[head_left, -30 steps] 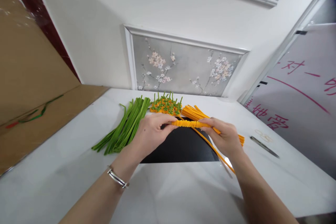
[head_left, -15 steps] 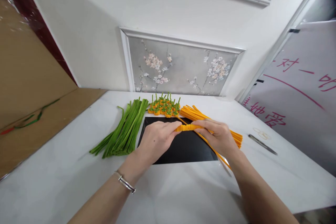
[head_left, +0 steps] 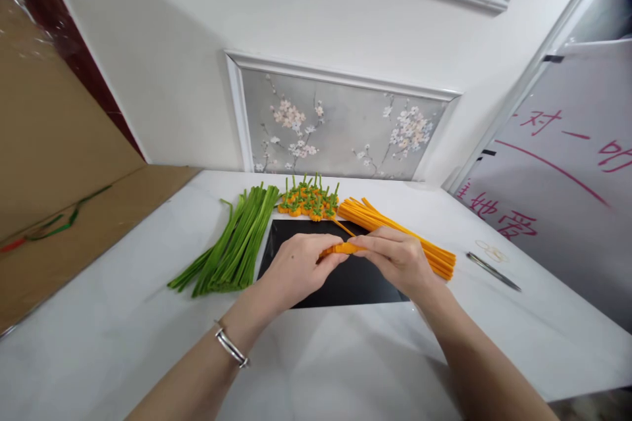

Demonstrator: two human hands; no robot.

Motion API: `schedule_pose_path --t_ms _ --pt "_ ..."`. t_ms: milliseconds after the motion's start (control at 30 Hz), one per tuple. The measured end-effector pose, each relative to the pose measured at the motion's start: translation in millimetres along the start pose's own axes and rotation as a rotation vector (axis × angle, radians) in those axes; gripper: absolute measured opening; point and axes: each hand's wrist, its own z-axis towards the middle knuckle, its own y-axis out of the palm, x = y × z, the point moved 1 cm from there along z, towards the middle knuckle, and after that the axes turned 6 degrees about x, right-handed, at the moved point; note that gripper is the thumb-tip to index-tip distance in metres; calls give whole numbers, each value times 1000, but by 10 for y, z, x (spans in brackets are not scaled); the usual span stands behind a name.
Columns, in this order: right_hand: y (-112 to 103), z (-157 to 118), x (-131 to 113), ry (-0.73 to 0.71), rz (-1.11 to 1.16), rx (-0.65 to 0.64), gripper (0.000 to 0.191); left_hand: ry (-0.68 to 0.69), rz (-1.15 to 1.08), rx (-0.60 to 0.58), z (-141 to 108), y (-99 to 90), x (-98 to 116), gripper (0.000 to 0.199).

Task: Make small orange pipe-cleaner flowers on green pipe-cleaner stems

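Observation:
Between my two hands is a coiled or bunched piece of orange pipe cleaner (head_left: pixel 345 248), held above a black board (head_left: pixel 340 284). My left hand (head_left: pixel 303 266) pinches its left end between thumb and fingers. At the other end my right hand (head_left: pixel 397 256) is closed on it, and those fingers hide part of it. Just behind the board stands a cluster of small orange pipe-cleaner pumpkins (head_left: pixel 311 200) with green stems. A bundle of orange pipe cleaners (head_left: pixel 409 237) lies partly behind my right hand.
Green pipe cleaners (head_left: pixel 237 247) lie in a bundle left of the board on the white table (head_left: pixel 316 362). Tweezers (head_left: pixel 494 271) and thin rubber bands (head_left: pixel 491 251) are at the right. A wall with a framed flower panel (head_left: pixel 345 122) rises behind, and a whiteboard (head_left: pixel 567 145) stands right.
My hands have come closer together and slightly lower. The orange piece between them shows shorter and tilted, and the long loose strand under my right hand is mostly out of sight.

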Motion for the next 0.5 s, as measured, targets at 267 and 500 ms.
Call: schedule_pose_path --t_ms 267,500 --pt "-7 28 -49 79 52 -40 18 -146 -142 120 -18 55 20 7" --pt "-15 32 -75 50 60 -3 20 -144 -160 143 -10 16 38 23"
